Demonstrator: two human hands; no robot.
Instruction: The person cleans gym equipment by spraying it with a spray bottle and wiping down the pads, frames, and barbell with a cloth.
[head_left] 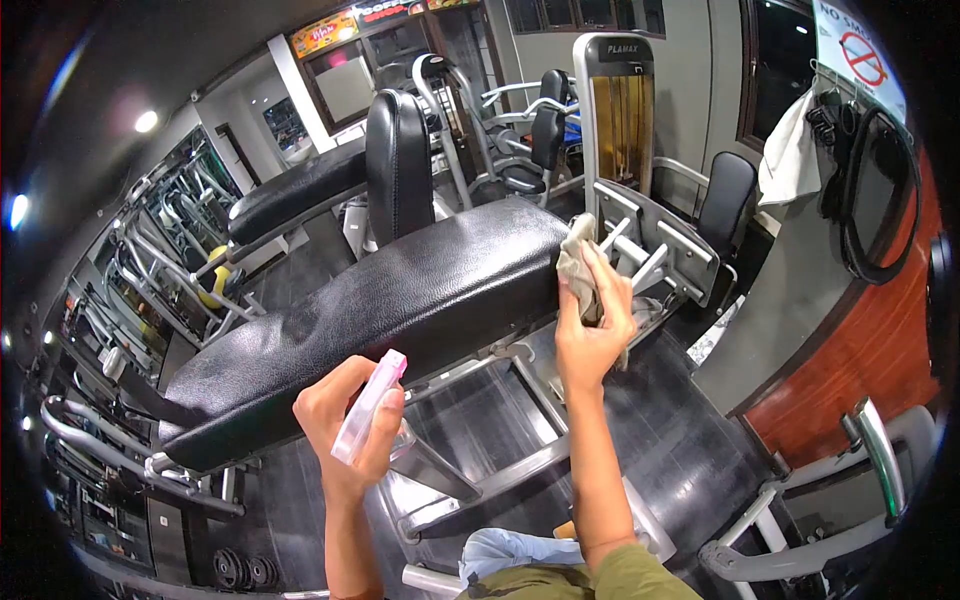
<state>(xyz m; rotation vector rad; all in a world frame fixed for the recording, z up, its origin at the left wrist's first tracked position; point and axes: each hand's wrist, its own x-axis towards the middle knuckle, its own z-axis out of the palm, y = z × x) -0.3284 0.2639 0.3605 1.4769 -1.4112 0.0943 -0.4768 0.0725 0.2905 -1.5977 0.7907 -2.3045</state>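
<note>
My left hand [350, 415] is wrapped round a small clear spray bottle [365, 415] with a pink top, held in front of the bench's near side. In my right hand [598, 325] is a crumpled greyish-beige cloth [578, 262], pinched between thumb and fingers at the right end of the bench. The long black padded bench [400, 280] runs across the middle on a grey metal frame. Its upholstery shines with some duller, smeared-looking patches. Whether the cloth presses on the pad's edge I cannot tell.
Behind the bench stand an upright black backrest [398, 165] and a weight-stack machine [620, 120]. A white towel [790, 150] and black straps hang at the right. Weight plates [232, 567] lie on the floor at lower left. Grey machine tubing [800, 560] fills the lower right.
</note>
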